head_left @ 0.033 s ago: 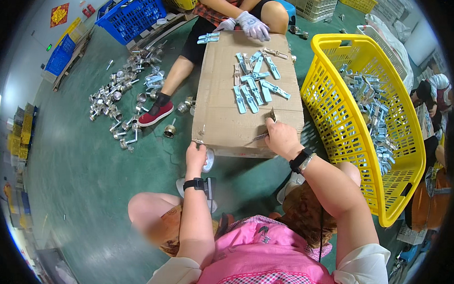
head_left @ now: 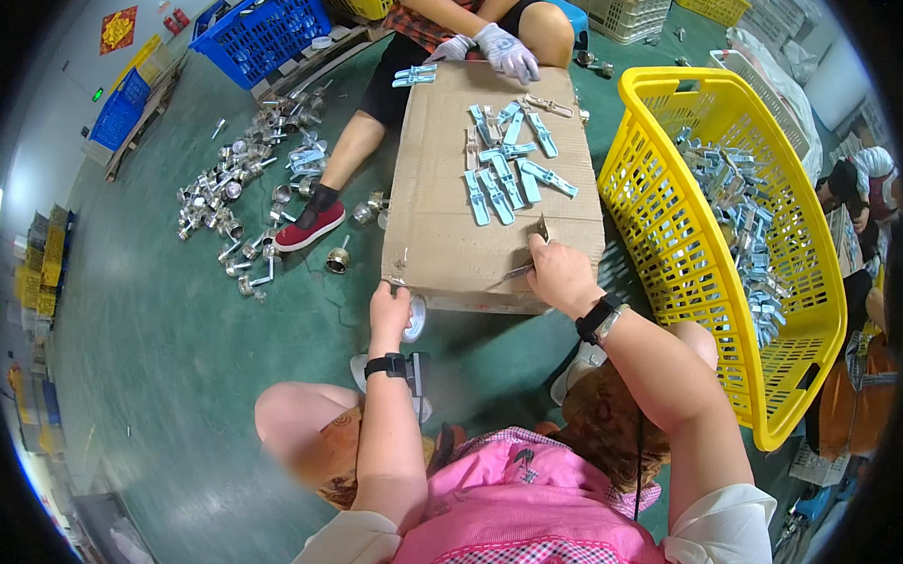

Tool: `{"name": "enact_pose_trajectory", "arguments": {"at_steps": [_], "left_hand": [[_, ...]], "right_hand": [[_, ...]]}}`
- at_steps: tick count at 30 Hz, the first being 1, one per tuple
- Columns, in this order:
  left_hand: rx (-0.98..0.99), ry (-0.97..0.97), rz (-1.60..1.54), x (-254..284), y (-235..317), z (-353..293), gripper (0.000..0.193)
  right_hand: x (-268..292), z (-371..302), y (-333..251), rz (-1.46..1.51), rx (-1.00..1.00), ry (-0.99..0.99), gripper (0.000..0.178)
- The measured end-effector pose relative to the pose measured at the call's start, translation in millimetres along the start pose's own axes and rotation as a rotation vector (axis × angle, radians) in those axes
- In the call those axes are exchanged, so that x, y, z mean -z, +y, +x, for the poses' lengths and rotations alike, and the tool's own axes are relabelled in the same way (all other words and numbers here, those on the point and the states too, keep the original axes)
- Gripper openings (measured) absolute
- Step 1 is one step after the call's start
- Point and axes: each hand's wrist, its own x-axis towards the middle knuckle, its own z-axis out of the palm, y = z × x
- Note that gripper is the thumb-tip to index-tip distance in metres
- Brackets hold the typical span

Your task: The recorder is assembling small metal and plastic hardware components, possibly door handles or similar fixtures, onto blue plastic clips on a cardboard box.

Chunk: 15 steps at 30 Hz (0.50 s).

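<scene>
At the near left corner of a cardboard box (head_left: 453, 252), my left hand (head_left: 389, 315) is closed, and a bit of metal shows at its fingertips. A round silvery part (head_left: 416, 321) sits against its right side, apparently in its grip. Over the box's near right part my right hand (head_left: 563, 276) is closed around a thin metal tool (head_left: 517, 272). One narrow end points left and a flat piece sticks up beyond the fingers; its kind is unclear. Several pale blue, clip-shaped metal parts (head_left: 499, 189) lie in a loose heap farther up the box.
Across the box sits a person with gloved hands (head_left: 504, 53) at its far edge. A yellow basket (head_left: 663, 210) of metal parts stands close on the right. Metal cups with handles (head_left: 242, 170) are strewn over the left floor, near the person's red shoe (head_left: 312, 221).
</scene>
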Motion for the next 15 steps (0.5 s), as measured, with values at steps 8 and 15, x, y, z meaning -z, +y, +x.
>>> {"name": "enact_pose_trajectory", "arguments": {"at_steps": [8, 15], "left_hand": [[0.019, 0.004, 0.016, 0.0, -0.6, 1.1, 0.02], [0.017, -0.001, -0.01, -0.4, 2.9, -2.0, 0.02]], "right_hand": [[0.7, 1.1, -1.4, -0.005, -0.019, -0.017, 0.021], [1.4, 0.6, -0.4, 0.0, -0.014, -0.027, 0.021]]}}
